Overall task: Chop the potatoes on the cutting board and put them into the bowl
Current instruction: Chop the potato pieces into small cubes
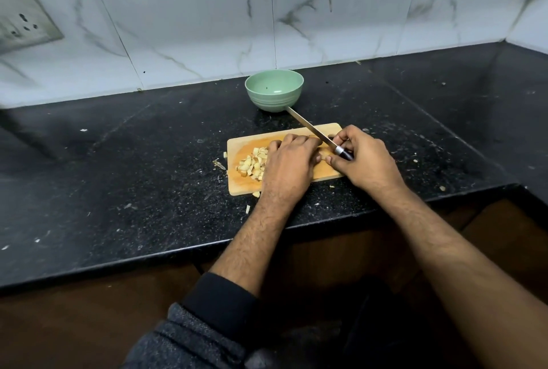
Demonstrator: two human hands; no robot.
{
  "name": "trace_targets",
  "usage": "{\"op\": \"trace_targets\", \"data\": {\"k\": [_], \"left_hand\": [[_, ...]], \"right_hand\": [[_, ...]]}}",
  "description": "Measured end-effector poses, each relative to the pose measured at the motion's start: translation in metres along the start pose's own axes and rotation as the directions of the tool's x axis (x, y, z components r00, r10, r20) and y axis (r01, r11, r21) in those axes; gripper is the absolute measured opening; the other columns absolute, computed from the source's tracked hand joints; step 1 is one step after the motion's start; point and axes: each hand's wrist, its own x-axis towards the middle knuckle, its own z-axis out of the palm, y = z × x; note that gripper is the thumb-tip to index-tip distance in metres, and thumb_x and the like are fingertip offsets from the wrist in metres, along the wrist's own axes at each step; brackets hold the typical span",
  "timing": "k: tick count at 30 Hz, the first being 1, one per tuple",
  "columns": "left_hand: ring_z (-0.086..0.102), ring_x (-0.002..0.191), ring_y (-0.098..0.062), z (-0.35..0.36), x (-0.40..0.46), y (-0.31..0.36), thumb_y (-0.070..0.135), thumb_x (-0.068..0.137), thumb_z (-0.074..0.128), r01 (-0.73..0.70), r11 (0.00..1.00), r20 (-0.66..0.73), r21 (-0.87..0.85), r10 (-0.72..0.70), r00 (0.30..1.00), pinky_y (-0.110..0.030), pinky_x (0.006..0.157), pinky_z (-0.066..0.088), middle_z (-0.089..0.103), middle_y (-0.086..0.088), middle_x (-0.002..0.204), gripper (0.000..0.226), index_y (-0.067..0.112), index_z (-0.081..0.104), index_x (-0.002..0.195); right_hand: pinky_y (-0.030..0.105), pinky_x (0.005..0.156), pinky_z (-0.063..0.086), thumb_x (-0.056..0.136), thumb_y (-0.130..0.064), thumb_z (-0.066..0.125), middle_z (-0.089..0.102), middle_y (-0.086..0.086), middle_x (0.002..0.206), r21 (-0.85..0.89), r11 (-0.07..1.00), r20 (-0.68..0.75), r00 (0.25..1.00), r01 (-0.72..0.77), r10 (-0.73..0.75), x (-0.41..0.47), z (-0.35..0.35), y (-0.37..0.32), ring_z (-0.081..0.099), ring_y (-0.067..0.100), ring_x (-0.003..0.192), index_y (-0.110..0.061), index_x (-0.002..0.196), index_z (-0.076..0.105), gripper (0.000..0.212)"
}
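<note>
Chopping on the board

Now we see one knife (311, 130), its handle held in the right hand's (363, 161) grip, long axis slanting up-left, tip toward the single green bowl (274, 90). Our left hand (289, 162) is curled on the cutting board (241, 187), what it holds hidden. One pile of potato pieces (252, 164) sits on the board's left part. Black speckled bench (118, 161), marbled wall tiles (192, 27) behind.

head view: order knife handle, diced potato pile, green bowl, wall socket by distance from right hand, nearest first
1. knife handle, in the right hand grip.
2. diced potato pile, left part of the cutting board.
3. green bowl, behind the board.
4. wall socket, far left on the wall.
</note>
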Motion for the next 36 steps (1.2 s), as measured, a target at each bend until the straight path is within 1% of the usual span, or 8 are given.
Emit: {"op": "trace_targets", "data": {"k": [4,8,13,21,26,29,32,36], "left_hand": [[0.051,0.116,-0.016,0.0,0.0,-0.003,0.038,0.099,0.056,-0.022,0.999,0.011,-0.043,0.023,1.0,-0.04,0.093,0.031,0.068,0.011,0.117,0.027,0.03,0.064,0.123],[0.051,0.109,-0.017,0.0,-0.002,-0.001,0.04,0.097,0.056,-0.038,0.998,-0.019,-0.043,0.037,0.999,-0.039,0.09,0.031,0.067,0.008,0.108,0.024,0.026,0.066,0.114],[0.051,0.105,-0.019,-0.002,-0.005,0.001,0.041,0.095,0.058,-0.069,0.997,-0.04,-0.014,0.069,0.997,-0.038,0.087,0.03,0.066,0.007,0.103,0.023,0.024,0.066,0.108],[0.055,0.088,-0.009,0.0,-0.004,-0.003,0.043,0.088,0.067,-0.044,0.979,-0.027,-0.197,0.04,0.999,-0.036,0.085,0.031,0.056,0.016,0.09,0.026,0.03,0.068,0.11],[0.055,0.088,-0.007,-0.002,-0.004,-0.003,0.04,0.086,0.071,0.004,0.976,-0.017,-0.216,-0.008,1.0,-0.037,0.09,0.035,0.058,0.015,0.096,0.027,0.028,0.068,0.11],[0.058,0.092,-0.007,-0.003,-0.002,-0.005,0.043,0.083,0.075,0.033,0.969,-0.014,-0.243,-0.038,0.999,-0.037,0.091,0.036,0.06,0.015,0.099,0.031,0.028,0.066,0.11],[0.059,0.098,-0.008,-0.003,-0.003,-0.006,0.047,0.081,0.077,0.035,0.962,-0.017,-0.27,-0.041,0.999,-0.038,0.094,0.036,0.063,0.016,0.104,0.039,0.03,0.065,0.113],[0.06,0.101,-0.005,-0.003,-0.002,-0.006,0.051,0.076,0.08,0.023,0.947,0.005,-0.319,-0.022,1.0,-0.037,0.095,0.034,0.068,0.018,0.107,0.046,0.032,0.065,0.116]], "right_hand": [[0.044,0.092,0.054,0.081,-0.031,0.084,0.075,-0.018,0.092,0.095,0.996,0.041,0.999,0.001,-0.005,0.001,-0.004,0.006,0.069,0.007,0.093,-0.034,0.1,0.055,0.035],[0.039,0.091,0.054,0.083,-0.019,0.083,0.074,-0.016,0.098,0.093,0.996,0.067,0.998,0.001,-0.007,0.001,-0.006,0.008,0.068,0.005,0.091,-0.031,0.1,0.057,0.033],[0.036,0.088,0.055,0.08,-0.015,0.083,0.071,-0.018,0.095,0.111,0.994,0.023,1.0,-0.003,0.0,0.002,-0.004,0.007,0.065,0.0,0.085,-0.032,0.097,0.059,0.034],[0.043,0.084,0.057,0.075,-0.008,0.076,0.07,-0.014,0.088,0.075,0.997,0.001,1.0,-0.002,0.002,0.005,-0.006,0.0,0.067,0.007,0.085,-0.035,0.096,0.059,0.039],[0.043,0.079,0.056,0.074,-0.004,0.072,0.067,-0.016,0.088,-0.009,0.999,0.006,0.999,0.045,-0.045,0.009,-0.004,-0.013,0.064,0.008,0.081,-0.037,0.097,0.057,0.043],[0.042,0.078,0.056,0.078,-0.001,0.069,0.066,-0.013,0.088,0.031,0.999,0.004,0.999,0.045,-0.045,0.006,-0.004,-0.013,0.064,0.01,0.079,-0.033,0.1,0.056,0.041],[0.041,0.076,0.056,0.084,-0.005,0.069,0.068,-0.009,0.09,0.048,0.999,-0.072,0.997,0.017,-0.013,-0.004,-0.002,-0.007,0.065,0.013,0.077,-0.03,0.106,0.056,0.036],[0.028,0.074,0.05,0.09,-0.01,0.068,0.072,-0.006,0.098,0.119,0.993,-0.148,0.988,-0.023,0.041,-0.015,0.002,0.002,0.066,0.011,0.083,-0.026,0.116,0.058,0.033]]}}
